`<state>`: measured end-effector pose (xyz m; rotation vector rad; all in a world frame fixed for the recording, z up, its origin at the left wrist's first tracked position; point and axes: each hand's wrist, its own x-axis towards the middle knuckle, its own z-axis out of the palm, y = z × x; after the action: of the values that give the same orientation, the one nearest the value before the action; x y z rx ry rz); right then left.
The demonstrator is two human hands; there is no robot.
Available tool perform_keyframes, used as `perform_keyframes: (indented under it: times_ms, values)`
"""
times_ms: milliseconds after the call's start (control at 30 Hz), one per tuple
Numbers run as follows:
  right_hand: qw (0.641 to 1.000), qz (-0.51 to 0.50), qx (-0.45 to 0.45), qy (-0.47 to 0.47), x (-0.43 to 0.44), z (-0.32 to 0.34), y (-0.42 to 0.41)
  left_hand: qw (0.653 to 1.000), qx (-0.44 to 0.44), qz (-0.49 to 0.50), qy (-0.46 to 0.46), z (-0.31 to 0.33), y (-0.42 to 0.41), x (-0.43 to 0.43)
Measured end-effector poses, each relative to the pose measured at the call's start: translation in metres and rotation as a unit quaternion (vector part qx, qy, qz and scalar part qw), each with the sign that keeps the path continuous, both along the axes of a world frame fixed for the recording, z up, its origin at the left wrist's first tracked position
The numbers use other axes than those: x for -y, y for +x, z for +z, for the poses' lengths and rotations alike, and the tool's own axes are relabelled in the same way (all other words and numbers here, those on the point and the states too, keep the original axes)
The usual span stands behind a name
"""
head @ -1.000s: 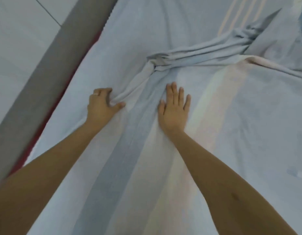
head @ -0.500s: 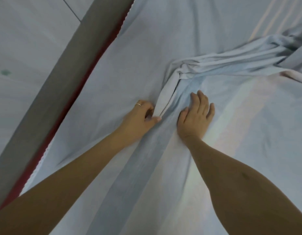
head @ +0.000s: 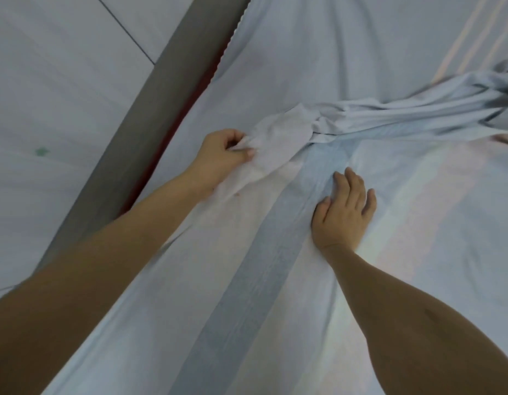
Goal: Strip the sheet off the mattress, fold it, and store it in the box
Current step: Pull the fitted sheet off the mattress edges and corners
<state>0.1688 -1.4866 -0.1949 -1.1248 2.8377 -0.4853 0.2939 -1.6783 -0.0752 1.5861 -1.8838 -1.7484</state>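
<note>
From the head camera, the sheet fills most of the picture, from the bottom up to the top right. It lies spread over the bed. A grey bed rail and the floor are at the upper left.

The left hand, left of the middle, pinches a lifted bit of cloth between thumb and curled fingers. The right hand, right of the middle, lies on the sheet with fingers loose and a little bent. It holds nothing.

The sheet looks thin, soft, light and floppy. It will sag and bunch up, so I think an edge or corner is the best place to grab it.

Its wide blue stripe runs from the bottom middle up to the middle, so its long way seems to lie along that line. A bunched ridge runs from the middle to the right edge.
</note>
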Motion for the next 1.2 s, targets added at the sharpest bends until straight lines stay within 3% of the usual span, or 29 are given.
perform_keyframes:
  times_ms: [133, 433, 767, 867, 1067, 1200]
  values:
    - [1.000, -0.005, 0.006, 0.001, 0.001, 0.000, 0.000, 0.987, 0.027, -0.005, -0.157, -0.013, -0.021, 0.044]
    - [1.000, -0.006, 0.001, -0.003, 0.003, 0.001, 0.000, 0.972, 0.058, 0.016, -0.228, -0.059, -0.043, 0.101]
    - [1.000, -0.010, -0.011, 0.000, 0.003, -0.003, 0.000, 0.931, 0.147, -0.088, -0.324, -0.059, -0.019, 0.104]
    - [1.000, -0.012, -0.016, -0.003, 0.003, -0.002, 0.002, 0.932, 0.124, -0.138, -0.310, -0.054, -0.003, 0.089]
    - [1.000, -0.011, -0.013, -0.002, 0.004, -0.003, 0.003, 0.945, 0.150, -0.094, -0.274, -0.062, 0.055, 0.063]
    - [1.000, -0.006, -0.016, -0.003, 0.002, -0.006, 0.002, 0.941, 0.173, 0.032, -0.290, -0.068, 0.076, 0.066]
